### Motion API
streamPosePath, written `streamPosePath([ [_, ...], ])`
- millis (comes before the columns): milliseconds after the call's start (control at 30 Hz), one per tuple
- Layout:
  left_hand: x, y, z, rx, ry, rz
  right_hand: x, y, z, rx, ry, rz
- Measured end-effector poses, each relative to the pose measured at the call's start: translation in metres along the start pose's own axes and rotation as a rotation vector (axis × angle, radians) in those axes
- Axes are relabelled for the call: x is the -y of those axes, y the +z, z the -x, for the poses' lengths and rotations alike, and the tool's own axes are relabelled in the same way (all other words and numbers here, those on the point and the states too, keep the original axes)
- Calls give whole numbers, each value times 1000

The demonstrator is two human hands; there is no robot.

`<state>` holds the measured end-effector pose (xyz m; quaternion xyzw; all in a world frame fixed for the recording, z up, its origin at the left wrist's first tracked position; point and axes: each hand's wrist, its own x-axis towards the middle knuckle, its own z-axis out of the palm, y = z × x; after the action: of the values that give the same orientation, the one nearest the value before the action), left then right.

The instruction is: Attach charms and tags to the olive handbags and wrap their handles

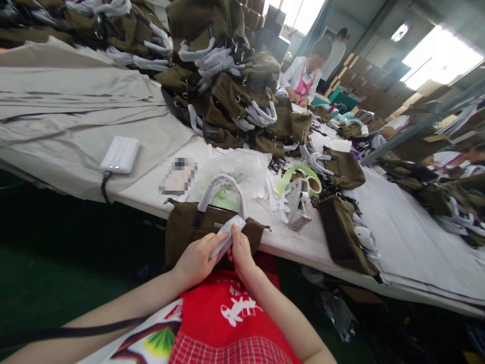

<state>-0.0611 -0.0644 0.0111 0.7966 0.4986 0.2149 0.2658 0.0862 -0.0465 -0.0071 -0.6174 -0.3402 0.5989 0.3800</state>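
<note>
Both hands pinch white wrap (227, 236) on bag (185, 227) handle; left hand (197, 260) low end, right hand (239, 248) upper; wrap slants up-right

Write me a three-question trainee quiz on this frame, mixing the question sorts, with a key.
1. True or false: both the left hand and the right hand grip the white-wrapped handle.
2. Multiple choice: the brown handbag being worked on sits A) at the near table edge, B) on top of the far pile of bags, C) on the floor.
3. Fill in: the white power bank lies on the ____ cloth.

Key:
1. True; both hands pinch the wrapped strip in front of the bag.
2. A
3. beige
</note>
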Motion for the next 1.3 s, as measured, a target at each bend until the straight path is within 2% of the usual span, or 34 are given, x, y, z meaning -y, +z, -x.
streamPosePath([
  [167, -4, -4, 0, 67, 24, -110, 0, -2, 3, 34, -4, -25],
  [300, -5, -10, 3, 125, 16, -58, -2, -3, 2, 40, -7, -78],
  [400, -2, -15, 0, 96, -77, 235, -3, -3, 0, 29, -25, -120],
  [467, 1, -17, -7, 76, -283, 541, -5, -2, -2, 40, -53, -93],
  [500, 2, -17, -12, 110, -408, 695, -7, -1, -4, 49, -75, -63],
  [567, 3, -18, -21, 271, -602, 934, -9, 0, -6, 64, -116, 21],
  [633, 3, -18, -28, 415, -644, 1043, -8, 0, -7, 74, -126, 125],
  [700, 3, -17, -30, 437, -600, 1064, -2, -6, -5, 117, -88, 231],
  [800, 7, -15, -29, 381, -595, 1065, 17, -35, 1, 251, -42, 383],
  [833, 10, -14, -29, 370, -625, 1068, 25, -50, 2, 245, -62, 422],
  [867, 13, -13, -30, 360, -659, 1074, 35, -69, 4, 176, -111, 451],
  [900, 16, -13, -32, 351, -686, 1081, 44, -90, 4, 40, -188, 470],
  [1000, 21, -8, -36, 337, -701, 1077, 70, -158, -1, -581, -471, 471],
  [1033, 22, -6, -37, 333, -693, 1063, 76, -179, -5, -736, -516, 461],
  [1067, 23, -4, -38, 326, -687, 1045, 80, -197, -10, -808, -514, 432],
  [1100, 23, -1, -38, 315, -685, 1029, 82, -212, -15, -821, -491, 400],
  [1167, 23, 3, -38, 283, -685, 1005, 83, -230, -27, -753, -430, 340],
  [1300, 25, 5, -38, 276, -664, 992, 77, -233, -42, -657, -406, 250],
])
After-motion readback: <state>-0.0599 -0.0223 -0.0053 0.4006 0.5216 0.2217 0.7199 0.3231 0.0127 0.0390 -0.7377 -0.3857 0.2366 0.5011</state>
